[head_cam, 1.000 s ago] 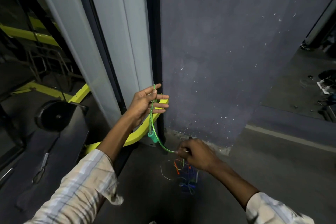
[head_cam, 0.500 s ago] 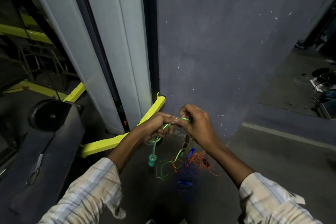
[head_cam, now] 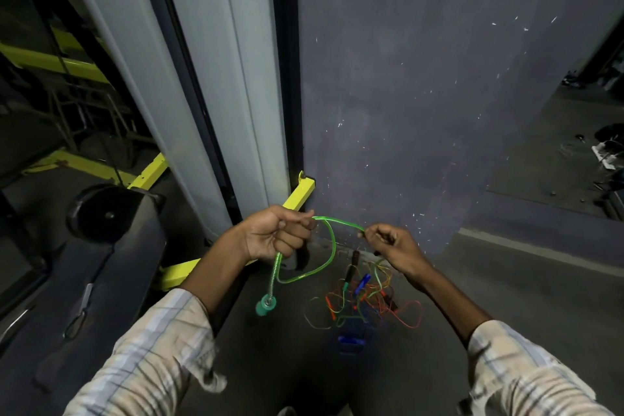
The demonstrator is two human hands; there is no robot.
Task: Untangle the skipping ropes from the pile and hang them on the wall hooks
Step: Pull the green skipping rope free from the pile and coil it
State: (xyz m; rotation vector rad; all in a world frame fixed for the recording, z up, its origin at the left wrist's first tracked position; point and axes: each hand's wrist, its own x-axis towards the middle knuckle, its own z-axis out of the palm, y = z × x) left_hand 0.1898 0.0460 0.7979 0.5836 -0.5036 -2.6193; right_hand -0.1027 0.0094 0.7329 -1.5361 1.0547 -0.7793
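Apart now, hands (head_cam: 332, 240) stretch green rope (head_cam: 326, 246); pile (head_cam: 361, 304) indistinct.

Dark grey floor (head_cam: 506, 331) at the foot of a wall, carrying a tangled rope pile.

A pile of skipping ropes (head_cam: 363, 304) lies directly on the floor, with thin orange, green and yellow cords looped over one another and blue handles (head_cam: 351, 339) at its near edge. To the left, a yellow metal bar (head_cam: 175, 275) runs along the floor. Farther right, small scattered objects (head_cam: 607, 152) lie well apart from the pile.
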